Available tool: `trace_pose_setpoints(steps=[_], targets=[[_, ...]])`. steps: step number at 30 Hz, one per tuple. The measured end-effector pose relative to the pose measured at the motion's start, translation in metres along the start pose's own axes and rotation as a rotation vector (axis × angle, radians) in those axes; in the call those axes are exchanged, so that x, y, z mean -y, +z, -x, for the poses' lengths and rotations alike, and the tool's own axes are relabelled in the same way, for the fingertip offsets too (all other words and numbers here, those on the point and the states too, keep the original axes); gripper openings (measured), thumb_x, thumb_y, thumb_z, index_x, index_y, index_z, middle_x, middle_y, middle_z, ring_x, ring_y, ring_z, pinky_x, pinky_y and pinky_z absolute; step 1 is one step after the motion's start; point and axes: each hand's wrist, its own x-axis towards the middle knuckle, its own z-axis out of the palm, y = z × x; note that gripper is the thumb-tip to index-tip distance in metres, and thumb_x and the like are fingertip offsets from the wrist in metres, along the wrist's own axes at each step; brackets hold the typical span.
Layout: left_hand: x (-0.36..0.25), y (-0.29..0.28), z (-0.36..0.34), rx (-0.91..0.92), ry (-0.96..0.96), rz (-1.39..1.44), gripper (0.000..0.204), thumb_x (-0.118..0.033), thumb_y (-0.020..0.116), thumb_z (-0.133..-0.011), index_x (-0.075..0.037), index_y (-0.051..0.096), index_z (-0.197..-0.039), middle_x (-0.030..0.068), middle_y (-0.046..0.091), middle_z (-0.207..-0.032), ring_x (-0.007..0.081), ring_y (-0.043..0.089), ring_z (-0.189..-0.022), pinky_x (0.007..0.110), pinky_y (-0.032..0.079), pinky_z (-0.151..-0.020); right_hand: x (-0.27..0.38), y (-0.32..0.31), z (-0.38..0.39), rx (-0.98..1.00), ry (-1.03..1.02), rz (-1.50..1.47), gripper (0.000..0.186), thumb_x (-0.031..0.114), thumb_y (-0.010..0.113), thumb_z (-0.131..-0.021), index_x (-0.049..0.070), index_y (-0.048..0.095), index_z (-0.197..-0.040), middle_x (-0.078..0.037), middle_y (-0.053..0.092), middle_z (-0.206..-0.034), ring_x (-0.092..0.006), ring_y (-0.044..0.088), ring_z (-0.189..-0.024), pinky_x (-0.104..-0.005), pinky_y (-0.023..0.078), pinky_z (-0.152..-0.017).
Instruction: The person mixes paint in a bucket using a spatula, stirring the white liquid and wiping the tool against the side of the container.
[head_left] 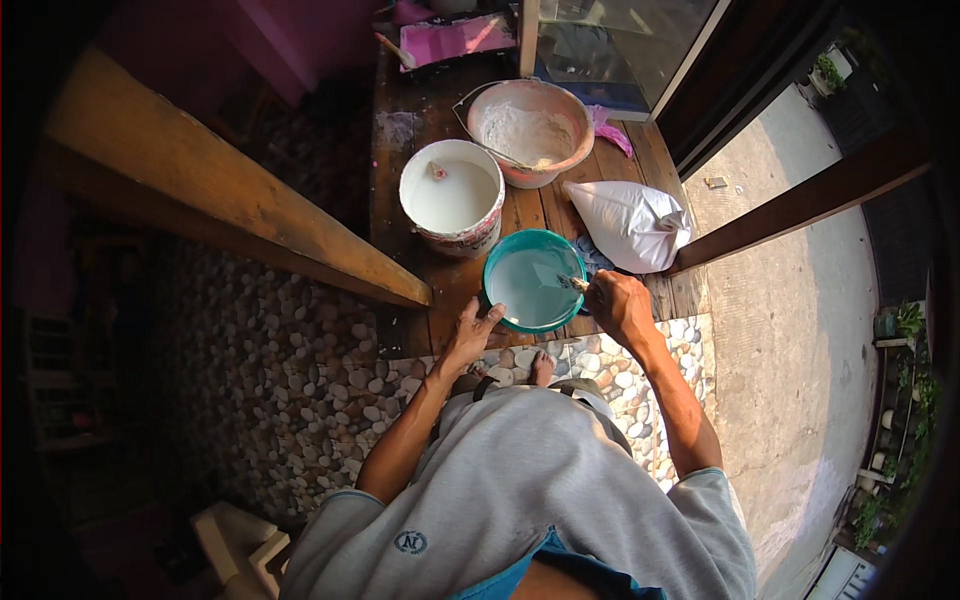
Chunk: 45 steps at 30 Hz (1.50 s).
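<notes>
A teal bucket (pixel 530 239) stands near the front edge of the wooden worktop (pixel 455 292), partly filled with a pale, milky liquid. The person's left hand (pixel 474 328) lies against its near left side, thumb at the rim and forefinger spread away from it, without a tight hold. The right hand (pixel 619 306) is curled round the handle of a small tool (pixel 574 284) at the bucket's right rim, fingers pressed together on it; its head reaches in over the liquid, though glare makes it hard to say whether it is a brush or a flat blade.

The work in the bucket looks under way rather than finished: liquid is in, the tool is in use, and no lumps show on the surface. Behind, a white bucket (pixel 458 241) is well filled with white liquid, and a peach-coloured basin (pixel 583 131) with a wire handle holds pale powder (pixel 513 130), so some material seems unused. A white sack (pixel 622 226) lies to the right, its neck gathered.
</notes>
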Motion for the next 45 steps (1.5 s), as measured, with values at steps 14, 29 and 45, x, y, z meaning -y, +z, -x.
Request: trace_pose_setpoints(steps=[14, 29, 45], targets=[[0.000, 0.004, 0.000, 0.022, 0.032, 0.076, 0.087, -0.040, 0.064, -0.091, 0.013, 0.018, -0.142, 0.0208, 0.061, -0.111, 0.0226, 0.066, -0.088, 0.033, 0.057, -0.073, -0.030, 0.014, 0.026, -0.135, 0.268, -0.383, 0.024, 0.020, 0.067, -0.085, -0.003, 0.066, -0.083, -0.012, 0.064, -0.065, -0.0147, 0.058, -0.057, -0.0305, 0.045, -0.055], [-0.012, 0.005, 0.008, 0.019, -0.011, 0.117, 0.071, -0.034, 0.064, -0.092, 0.013, 0.029, -0.132, 0.0179, 0.064, -0.099, 0.0224, 0.068, -0.077, 0.034, 0.059, -0.072, -0.056, 0.016, 0.038, 0.002, 0.576, -0.681, 0.023, 0.024, 0.070, -0.086, 0.001, 0.070, -0.083, 0.000, 0.060, -0.065, -0.0058, 0.049, -0.057, -0.0250, 0.038, -0.051], [-0.002, 0.002, 0.010, -0.033, -0.040, -0.017, 0.088, -0.049, 0.061, -0.091, 0.007, 0.020, -0.145, 0.0224, 0.059, -0.116, 0.0231, 0.068, -0.083, 0.036, 0.054, -0.077, -0.027, 0.022, 0.054, -0.254, -0.007, -0.308, 0.015, 0.009, 0.069, -0.084, -0.003, 0.063, -0.090, -0.015, 0.063, -0.075, -0.0263, 0.062, -0.062, -0.0330, 0.049, -0.057]])
